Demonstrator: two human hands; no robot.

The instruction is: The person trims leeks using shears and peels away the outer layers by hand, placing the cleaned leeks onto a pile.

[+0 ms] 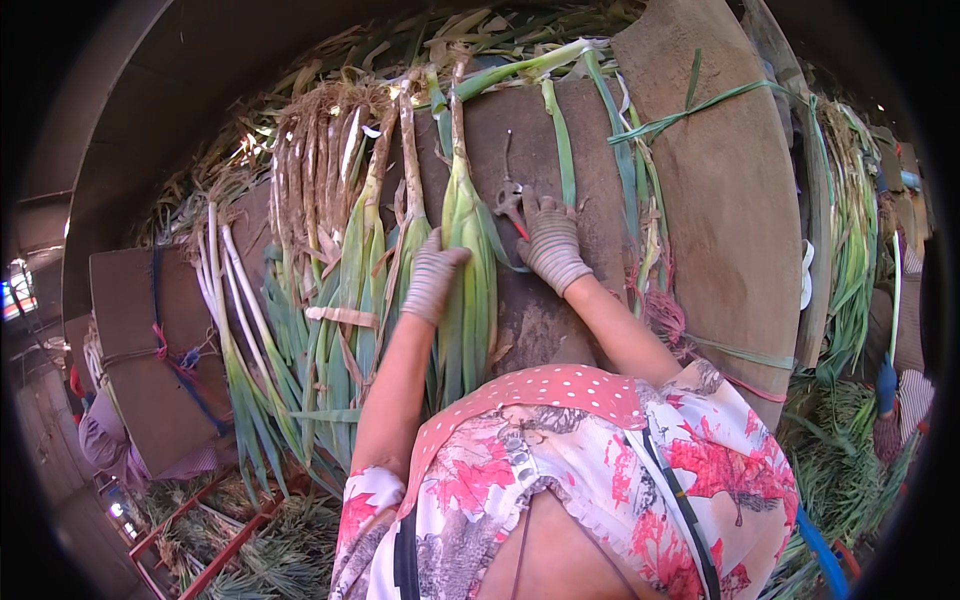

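Observation:
My left hand [435, 276], in a striped knit glove, grips a long green onion [466, 289] around its leafy part. The onion's thin dirty stalk points away from me, and its green leaves reach down to my apron. My right hand [555, 238], gloved the same way, lies against a small metal tool [508, 199] with a thin straight tip and a red part. Whether the fingers close on it is hidden. Left of my left hand lie several more green onions [367, 225] with soil-covered stalks. Beneath them is a brown work board [544, 322].
Peeled green onions [232, 277] with white stalks lie at far left. A large upright board [720, 187], tied with green twine [705, 109], stands at right. Leaf waste [360, 41] heaps up behind. A red metal frame [232, 551] is at lower left. Another person's sleeve [105, 435] shows at left.

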